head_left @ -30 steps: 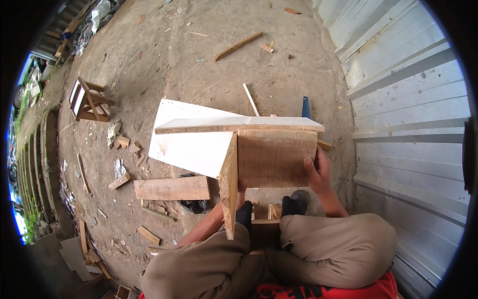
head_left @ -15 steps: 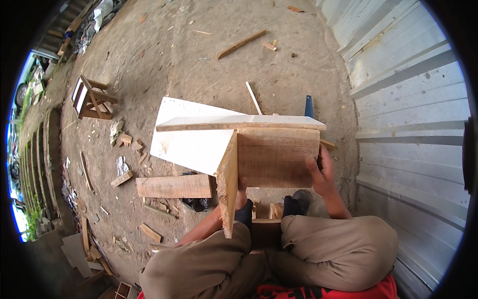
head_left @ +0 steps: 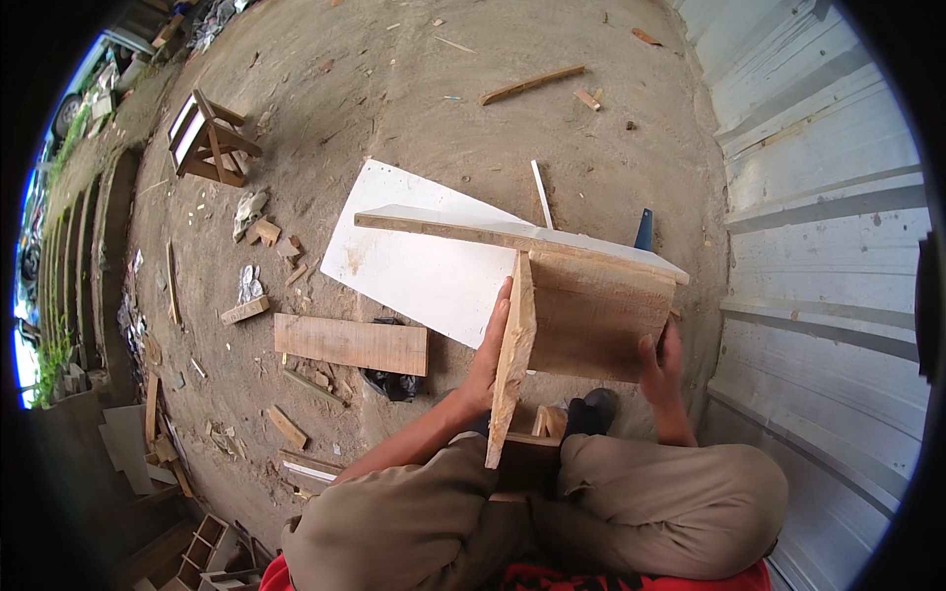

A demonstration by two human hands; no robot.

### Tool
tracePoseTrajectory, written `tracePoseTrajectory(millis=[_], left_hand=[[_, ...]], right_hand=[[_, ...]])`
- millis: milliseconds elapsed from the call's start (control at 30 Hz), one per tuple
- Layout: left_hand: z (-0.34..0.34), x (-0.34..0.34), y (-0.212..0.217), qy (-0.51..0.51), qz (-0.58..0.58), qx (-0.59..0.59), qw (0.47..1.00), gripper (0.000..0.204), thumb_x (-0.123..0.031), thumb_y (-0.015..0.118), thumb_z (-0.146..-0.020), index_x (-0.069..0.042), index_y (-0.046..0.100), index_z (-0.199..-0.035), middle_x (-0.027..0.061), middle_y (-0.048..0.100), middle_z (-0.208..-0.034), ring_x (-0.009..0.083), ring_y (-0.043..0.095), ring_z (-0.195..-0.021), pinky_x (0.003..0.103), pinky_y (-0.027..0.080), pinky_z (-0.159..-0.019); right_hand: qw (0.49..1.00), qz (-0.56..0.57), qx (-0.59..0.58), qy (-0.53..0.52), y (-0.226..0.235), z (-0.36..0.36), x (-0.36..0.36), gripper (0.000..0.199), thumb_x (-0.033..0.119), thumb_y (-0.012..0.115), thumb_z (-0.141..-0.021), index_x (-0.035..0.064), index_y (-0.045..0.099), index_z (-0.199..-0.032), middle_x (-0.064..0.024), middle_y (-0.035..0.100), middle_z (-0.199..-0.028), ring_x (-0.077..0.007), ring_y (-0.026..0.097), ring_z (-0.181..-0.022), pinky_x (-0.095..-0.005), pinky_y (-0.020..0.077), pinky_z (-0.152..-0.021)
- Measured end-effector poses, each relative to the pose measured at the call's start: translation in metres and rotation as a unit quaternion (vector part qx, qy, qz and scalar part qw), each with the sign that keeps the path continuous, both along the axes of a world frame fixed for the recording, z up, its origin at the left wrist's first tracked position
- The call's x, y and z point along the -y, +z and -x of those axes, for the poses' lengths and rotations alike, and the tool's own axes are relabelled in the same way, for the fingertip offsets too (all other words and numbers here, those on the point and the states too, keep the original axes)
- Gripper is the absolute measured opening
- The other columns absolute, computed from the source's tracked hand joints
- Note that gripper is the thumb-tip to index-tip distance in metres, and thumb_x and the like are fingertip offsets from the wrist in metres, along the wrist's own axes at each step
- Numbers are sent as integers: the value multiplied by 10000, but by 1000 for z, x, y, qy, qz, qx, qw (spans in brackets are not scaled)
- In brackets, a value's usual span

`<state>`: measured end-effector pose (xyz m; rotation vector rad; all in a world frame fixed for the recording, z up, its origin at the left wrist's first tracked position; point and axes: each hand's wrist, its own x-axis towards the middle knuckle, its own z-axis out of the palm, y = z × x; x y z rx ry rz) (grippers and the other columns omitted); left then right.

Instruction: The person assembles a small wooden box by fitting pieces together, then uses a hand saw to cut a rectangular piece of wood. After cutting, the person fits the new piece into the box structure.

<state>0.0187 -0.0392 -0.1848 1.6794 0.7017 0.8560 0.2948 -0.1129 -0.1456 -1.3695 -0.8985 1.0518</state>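
Above my knees I hold a wooden assembly [head_left: 601, 315] of joined boards: a long strip with a white top, a broad brown panel, and a rough-edged board [head_left: 510, 364] standing out toward me. My left hand [head_left: 483, 360] lies along the left face of that rough-edged board, fingers stretched up it, thumb hidden. At the panel's right edge, my right hand [head_left: 664, 366] grips with the thumb on the near face and the fingers round the edge. Beyond and partly beneath the assembly, a large white board [head_left: 414, 251] rests on the ground.
A loose brown plank [head_left: 350, 345] lies left of my legs, by a black plastic bag [head_left: 394, 384]. A small wooden stool [head_left: 212, 140] stands far left. Beyond the assembly are a blue saw blade [head_left: 643, 230] and a white strip [head_left: 542, 194]. Corrugated metal sheeting [head_left: 823, 295] rises on the right.
The assembly has tilted clockwise, its right end dropping toward me. My left hand has moved from behind the rough-edged board to its left face. The view has shifted slightly.
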Motion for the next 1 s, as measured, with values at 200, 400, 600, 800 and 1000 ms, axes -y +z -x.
tracePoseTrajectory(millis=[200, 400, 600, 800, 1000], left_hand=[[-29, -28, 29, 41, -28, 76, 996, 748, -293, 543, -960, -45, 170, -1559, 253, 88, -1614, 378, 130, -1500, 449, 157, -1191], [-27, -43, 32, 74, -61, -2, 995, 766, -219, 537, -882, -26, 209, -1546, 253, 178, -1596, 394, 206, -1473, 466, 189, -1183], [-17, -50, 32, 32, -60, 31, 997, 760, -412, 511, -920, -18, 271, -1524, 246, 247, -1572, 394, 283, -1438, 472, 229, -1166], [19, -115, 41, 138, -139, -3, 981, 569, -413, 524, -969, -42, 475, -1398, 178, 480, -1438, 342, 361, -1407, 470, 276, -1145], [18, -206, 81, -10, -373, -371, 851, 802, -343, 778, -810, -198, 372, -1487, 86, 485, -1450, 248, 329, -1437, 570, 235, -1167]], right_hand=[[995, 89, -38, -36, -6, -14, -2, 644, 298, 708, -914, -36, 424, -1385, -122, 552, -1302, -201, 521, -1195, -335, 419, -1008], [996, 75, 17, 39, 14, -11, -30, 721, 264, 763, -862, -41, 395, -1402, -125, 547, -1312, -202, 519, -1205, -331, 408, -1022], [995, 88, -28, 30, 11, -14, -32, 730, 263, 761, -864, -53, 383, -1404, -133, 538, -1321, -202, 518, -1213, -323, 409, -1019], [995, 85, -44, 37, 21, -9, -33, 710, 251, 750, -875, -44, 385, -1408, -125, 543, -1315, -186, 526, -1196, -321, 416, -1009], [994, 89, -58, 20, 13, -9, -31, 690, 234, 740, -883, -40, 382, -1406, -123, 544, -1307, -188, 531, -1186, -334, 410, -1026]])
